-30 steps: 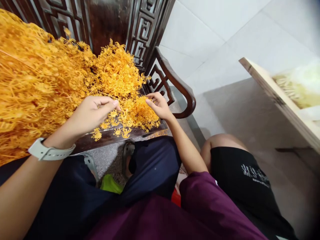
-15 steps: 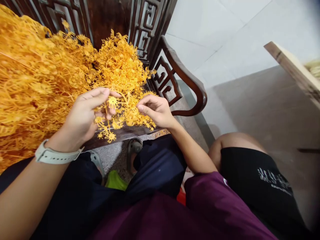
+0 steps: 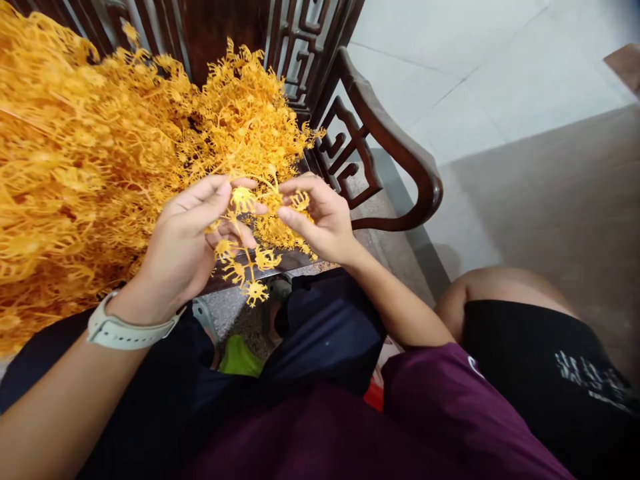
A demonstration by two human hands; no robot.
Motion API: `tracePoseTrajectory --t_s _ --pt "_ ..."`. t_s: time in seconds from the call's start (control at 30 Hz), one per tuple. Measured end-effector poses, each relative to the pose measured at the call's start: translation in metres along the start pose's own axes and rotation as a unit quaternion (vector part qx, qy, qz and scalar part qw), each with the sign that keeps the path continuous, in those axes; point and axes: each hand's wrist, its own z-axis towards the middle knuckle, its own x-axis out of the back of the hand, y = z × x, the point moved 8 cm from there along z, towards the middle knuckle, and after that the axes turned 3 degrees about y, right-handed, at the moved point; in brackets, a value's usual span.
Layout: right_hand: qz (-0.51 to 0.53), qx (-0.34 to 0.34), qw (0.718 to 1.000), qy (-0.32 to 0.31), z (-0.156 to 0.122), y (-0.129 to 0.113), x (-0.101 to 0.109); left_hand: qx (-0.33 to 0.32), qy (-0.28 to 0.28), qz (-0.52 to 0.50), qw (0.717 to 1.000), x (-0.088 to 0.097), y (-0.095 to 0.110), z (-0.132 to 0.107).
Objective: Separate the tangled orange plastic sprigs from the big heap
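My left hand [image 3: 193,230], with a pale watch strap [image 3: 133,327] at its wrist, pinches an orange-yellow plastic flower sprig [image 3: 250,263]. Small spiky flower heads dangle from the sprig below my fingers. Facing it, my right hand [image 3: 323,217] has thumb and forefinger close together around a flower piece [image 3: 300,200] at the sprig's right end; whether that piece joins the sprig is hard to make out. Behind both hands a large heap of the same orange plastic sprigs [image 3: 100,147] covers the dark wooden bench [image 3: 223,279].
A carved wooden armrest [image 3: 390,147] curves out on the right of the bench, with a latticed backrest [image 3: 300,53] behind. Another person's knee and black shorts [image 3: 540,353] are close on my right. A green object [image 3: 240,357] lies on the floor between my legs.
Both hands have come closer together, the left shifting rightward with the sprig. My right thumb and forefinger now close around a flower piece. The camera view has turned slightly.
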Motion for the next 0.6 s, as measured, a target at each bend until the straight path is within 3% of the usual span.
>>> tracePoseTrajectory --t_s 0.1,0.23,0.3,0.37,0.43,0.47,0.6 --pt "0.016 -0.046 0.998 0.041 0.004 0.008 0.003 -0.016 0.024 0.028 0.999 0.007 0.005 0.004" --pt "0.066 -0.093 0.991 0.068 0.008 0.018 0.010 -0.098 0.122 0.119 0.981 0.031 0.021 0.011" --pt "0.080 -0.101 0.990 0.059 0.009 0.018 0.011 -0.178 0.137 0.266 0.938 0.033 0.035 0.009" --pt "0.097 -0.108 0.989 0.023 0.009 0.016 0.006 -0.279 0.117 0.433 0.849 0.021 0.046 0.001" --pt "0.121 -0.108 0.986 -0.022 0.008 0.010 -0.003 -0.347 0.085 0.519 0.777 0.005 0.045 -0.010" --pt "0.135 -0.105 0.984 -0.042 0.007 0.006 -0.008 -0.366 0.072 0.527 0.764 -0.001 0.043 -0.016" --pt "0.171 -0.086 0.978 -0.082 0.005 -0.004 -0.021 -0.399 0.066 0.509 0.760 -0.017 0.037 -0.034"
